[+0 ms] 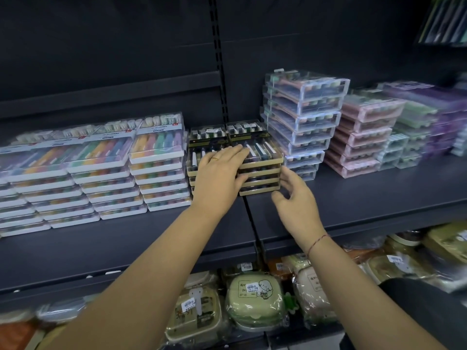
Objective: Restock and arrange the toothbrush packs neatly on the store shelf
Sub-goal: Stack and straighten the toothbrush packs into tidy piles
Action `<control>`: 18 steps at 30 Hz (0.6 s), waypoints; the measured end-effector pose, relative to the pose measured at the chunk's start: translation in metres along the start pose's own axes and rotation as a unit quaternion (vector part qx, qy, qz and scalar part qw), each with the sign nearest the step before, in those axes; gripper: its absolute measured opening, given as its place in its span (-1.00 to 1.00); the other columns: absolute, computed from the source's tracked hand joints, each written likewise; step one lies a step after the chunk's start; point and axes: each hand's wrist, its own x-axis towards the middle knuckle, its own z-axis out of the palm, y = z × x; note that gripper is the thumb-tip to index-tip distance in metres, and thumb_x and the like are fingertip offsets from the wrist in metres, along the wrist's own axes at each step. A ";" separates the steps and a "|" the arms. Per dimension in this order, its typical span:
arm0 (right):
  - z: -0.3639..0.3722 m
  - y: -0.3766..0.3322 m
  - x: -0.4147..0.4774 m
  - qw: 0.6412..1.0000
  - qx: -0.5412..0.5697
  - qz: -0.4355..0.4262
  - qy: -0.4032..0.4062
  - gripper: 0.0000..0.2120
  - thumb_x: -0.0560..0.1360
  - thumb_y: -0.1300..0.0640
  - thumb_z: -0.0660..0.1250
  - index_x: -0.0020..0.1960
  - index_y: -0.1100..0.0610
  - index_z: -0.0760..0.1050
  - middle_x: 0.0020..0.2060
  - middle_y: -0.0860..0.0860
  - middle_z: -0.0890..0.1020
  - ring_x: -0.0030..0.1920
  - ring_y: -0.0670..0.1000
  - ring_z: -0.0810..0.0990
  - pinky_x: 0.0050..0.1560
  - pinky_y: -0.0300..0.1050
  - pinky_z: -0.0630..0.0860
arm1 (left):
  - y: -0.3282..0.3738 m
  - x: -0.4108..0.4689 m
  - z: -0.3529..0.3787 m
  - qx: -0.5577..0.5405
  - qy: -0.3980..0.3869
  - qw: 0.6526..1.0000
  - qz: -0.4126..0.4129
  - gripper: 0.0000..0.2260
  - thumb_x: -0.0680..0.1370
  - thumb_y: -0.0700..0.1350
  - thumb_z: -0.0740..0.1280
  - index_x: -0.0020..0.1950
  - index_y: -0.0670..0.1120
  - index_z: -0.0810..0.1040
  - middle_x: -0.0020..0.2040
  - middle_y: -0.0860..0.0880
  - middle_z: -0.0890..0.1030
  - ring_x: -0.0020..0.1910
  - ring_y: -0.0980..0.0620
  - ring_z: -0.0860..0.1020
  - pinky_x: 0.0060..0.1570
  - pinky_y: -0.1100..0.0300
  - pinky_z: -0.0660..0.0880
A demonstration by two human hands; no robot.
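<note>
Two stacks of black-and-gold toothbrush packs (260, 157) stand side by side in the middle of the dark shelf (366, 198). My left hand (219, 173) lies flat with straight fingers across the tops and front of both stacks, a gold ring on one finger. My right hand (295, 200) is beside the right stack's front right corner, fingers relaxed and spread, fingertips at the corner; I cannot tell if they touch. It holds nothing.
White-tray pastel toothbrush packs (101, 173) fill the shelf's left in several stacks. Clear packs (303, 117), pink packs (364, 137) and green and purple ones stand to the right. A slotted upright (219, 72) divides the back panel. Wrapped lunch boxes (255, 301) fill the lower shelf.
</note>
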 end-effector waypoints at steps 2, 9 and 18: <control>0.000 0.000 -0.001 0.999 -0.038 0.002 -0.007 -0.46 0.56 0.26 0.27 0.50 0.04 0.28 0.35 -0.04 0.46 0.35 -0.05 0.42 0.43 -0.08 0.31 | 0.000 0.000 0.002 0.016 0.004 1.000 -0.002 -0.46 0.43 -0.13 0.52 0.39 -0.11 0.50 0.34 -0.09 0.54 0.30 -0.11 0.52 0.32 -0.04 0.32; 0.000 -0.001 0.003 0.996 -0.081 0.026 0.010 -0.60 0.52 0.28 0.25 0.34 0.09 0.46 0.10 -0.04 0.61 0.23 0.02 0.54 0.43 0.09 0.32 | -0.001 -0.002 0.003 0.054 -0.032 0.998 -0.009 -0.31 0.39 -0.05 0.54 0.48 -0.08 0.39 0.43 -0.12 0.45 0.40 -0.13 0.41 0.40 -0.03 0.22; -0.003 -0.004 0.000 0.999 -0.027 0.003 0.032 -0.50 0.55 0.31 0.23 0.44 -0.01 0.33 0.22 -0.04 0.54 0.21 -0.06 0.53 0.30 -0.07 0.46 | 0.001 0.000 0.003 0.053 -0.030 0.998 -0.021 -0.38 0.47 0.01 0.47 0.49 -0.06 0.37 0.46 -0.08 0.41 0.44 -0.08 0.36 0.44 0.00 0.16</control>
